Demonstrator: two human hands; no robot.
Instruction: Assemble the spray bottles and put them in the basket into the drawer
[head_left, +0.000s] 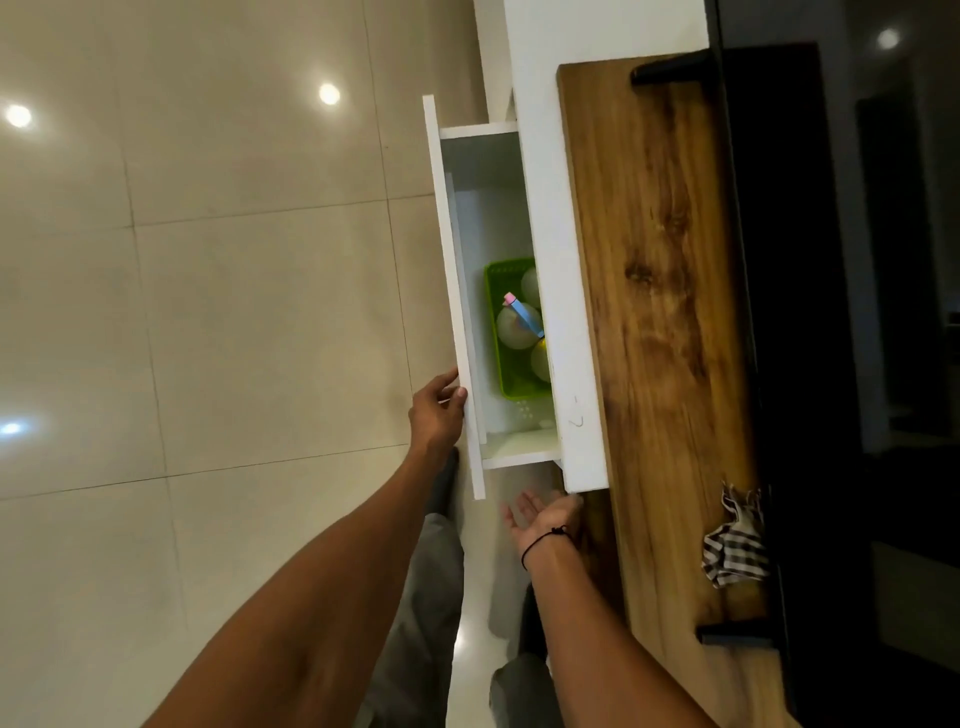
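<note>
The white drawer (454, 270) stands partly pulled out from under the wooden counter. Inside it sits a green basket (496, 332) holding pale round spray bottles (517, 327); one has a blue spray head with a pink tip (511, 300). The counter's edge hides the basket's right part. My left hand (436, 410) rests against the outer face of the drawer front, fingers curled on its edge. My right hand (543, 514) hangs below the drawer's near end, palm up, fingers spread, holding nothing.
A wooden countertop (665, 312) with black brackets runs along the right. A checked cloth (735, 545) lies on it near me. Glossy cream floor tiles (234, 312) fill the left. My grey trouser legs (431, 597) show below the drawer.
</note>
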